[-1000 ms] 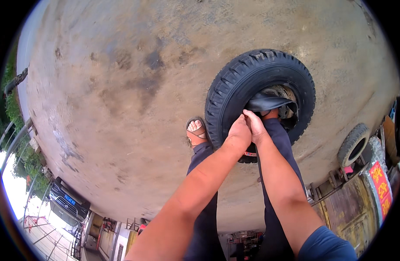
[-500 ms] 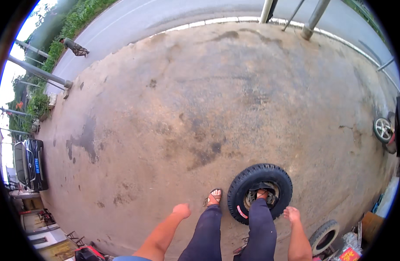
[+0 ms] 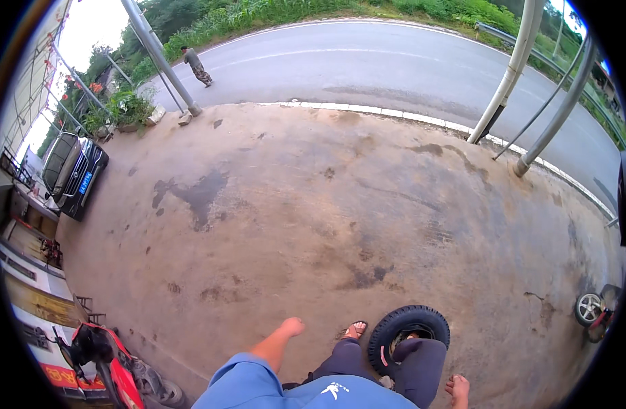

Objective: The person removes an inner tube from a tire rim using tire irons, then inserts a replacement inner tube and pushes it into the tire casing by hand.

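Note:
A black tyre (image 3: 429, 315) with chunky tread and a small pink label lies flat on the ground at my feet. My right foot is inside its centre opening, and my right leg hides part of it. My left foot, in a brown sandal (image 3: 355, 331), stands beside the tyre. My left hand (image 3: 293, 327) hangs free to the left, its fingers curled in, with nothing visible in them. To the right of my right leg is my right hand (image 3: 457, 387), with its fingers loosely bent and apart. Neither hand touches the tyre.
A red motorcycle (image 3: 126, 382) stands at the lower left. A dark car (image 3: 74, 174) is parked at the far left. Metal posts (image 3: 507, 82) line the road edge, where a person (image 3: 196, 66) stands. A wheel with a light rim (image 3: 589, 309) is at the far right.
My view has tilted up and shifted, showing more road and the motorcycle. My hands still hang free, and my right foot is still inside the tyre.

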Action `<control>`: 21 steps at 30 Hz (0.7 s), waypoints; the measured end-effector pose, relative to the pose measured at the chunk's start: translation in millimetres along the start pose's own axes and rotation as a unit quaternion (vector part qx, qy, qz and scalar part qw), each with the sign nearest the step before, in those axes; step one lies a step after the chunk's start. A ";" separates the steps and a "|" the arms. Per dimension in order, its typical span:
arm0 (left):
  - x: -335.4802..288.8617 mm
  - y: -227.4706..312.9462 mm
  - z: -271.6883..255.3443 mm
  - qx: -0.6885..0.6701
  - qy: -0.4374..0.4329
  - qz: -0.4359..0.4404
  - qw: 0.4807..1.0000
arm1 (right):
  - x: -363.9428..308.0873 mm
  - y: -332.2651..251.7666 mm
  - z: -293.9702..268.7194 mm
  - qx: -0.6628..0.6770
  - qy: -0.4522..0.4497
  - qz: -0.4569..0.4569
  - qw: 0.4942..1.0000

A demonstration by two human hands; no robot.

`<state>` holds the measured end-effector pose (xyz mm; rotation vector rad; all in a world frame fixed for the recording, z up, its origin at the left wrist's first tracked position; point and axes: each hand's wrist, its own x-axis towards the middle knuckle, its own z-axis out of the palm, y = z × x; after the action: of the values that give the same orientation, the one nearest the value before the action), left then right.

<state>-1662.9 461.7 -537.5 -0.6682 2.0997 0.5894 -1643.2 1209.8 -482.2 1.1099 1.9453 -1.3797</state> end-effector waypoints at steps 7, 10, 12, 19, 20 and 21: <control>-13.2 43.2 -15.2 0.004 0.008 0.109 0.994 | -7.9 74.6 -36.6 -0.075 -0.008 0.029 0.997; -17.9 69.4 -26.9 0.028 -0.004 0.070 0.997 | -28.8 75.5 -24.4 -0.026 0.008 0.063 0.998; -20.9 86.2 -27.0 0.105 -0.016 0.111 0.988 | -23.3 74.4 -22.3 0.014 0.026 0.076 0.997; -28.7 207.9 -26.9 0.279 -0.116 0.131 0.944 | -16.2 114.4 -55.4 0.225 0.151 0.106 0.957; -20.4 232.7 -25.5 0.301 -0.120 0.133 0.937 | -8.4 118.0 -62.0 0.263 0.173 0.104 0.943; -8.6 257.1 -21.5 0.327 -0.112 0.157 0.925 | -0.5 118.8 -68.3 0.305 0.193 0.095 0.928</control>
<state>-1835.7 642.9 -474.8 0.1142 2.0202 0.0935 -1539.4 1291.4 -519.1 1.9279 1.6111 -1.8178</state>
